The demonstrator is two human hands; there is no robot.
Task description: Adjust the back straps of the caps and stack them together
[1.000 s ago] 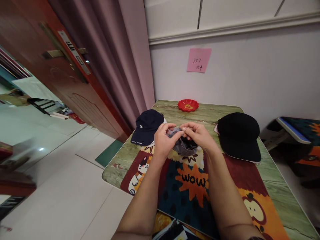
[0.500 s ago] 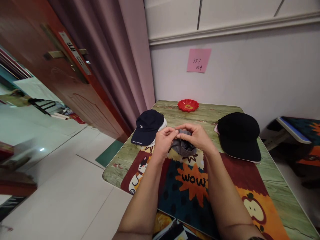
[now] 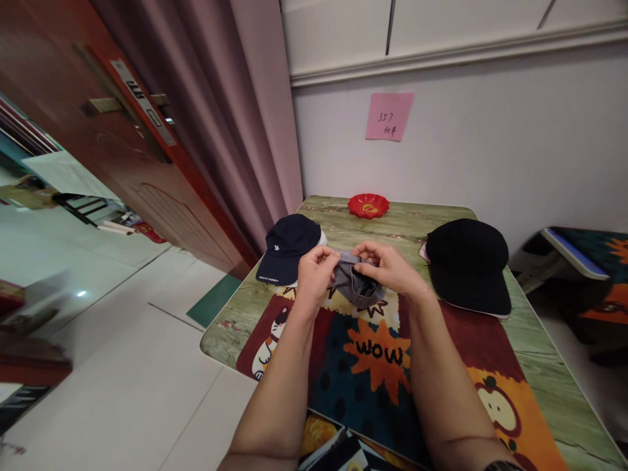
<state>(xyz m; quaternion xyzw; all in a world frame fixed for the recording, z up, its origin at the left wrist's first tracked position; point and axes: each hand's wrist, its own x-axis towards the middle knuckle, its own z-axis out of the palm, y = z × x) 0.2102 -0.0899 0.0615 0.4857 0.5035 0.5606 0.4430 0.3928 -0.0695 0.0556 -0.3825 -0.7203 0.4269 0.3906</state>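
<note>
A grey cap is held between both hands above the middle of the table, its hollow underside partly showing. My left hand pinches the strap end at its left edge. Fingers of my right hand grip the upper right part of the same cap. Left of my hands lies a navy cap with small white lettering, and a white edge shows behind it. On the right rests a black cap with something pale pink peeking out at its left side.
A red scalloped dish sits at the back of the green wood-patterned table. A colourful mat covers its front. Behind is a wall with a pink note. An open brown door stands left.
My hands have moved slightly apart at the top of the grey cap, and a stretch of its band now shows between them. The other caps have not moved.
</note>
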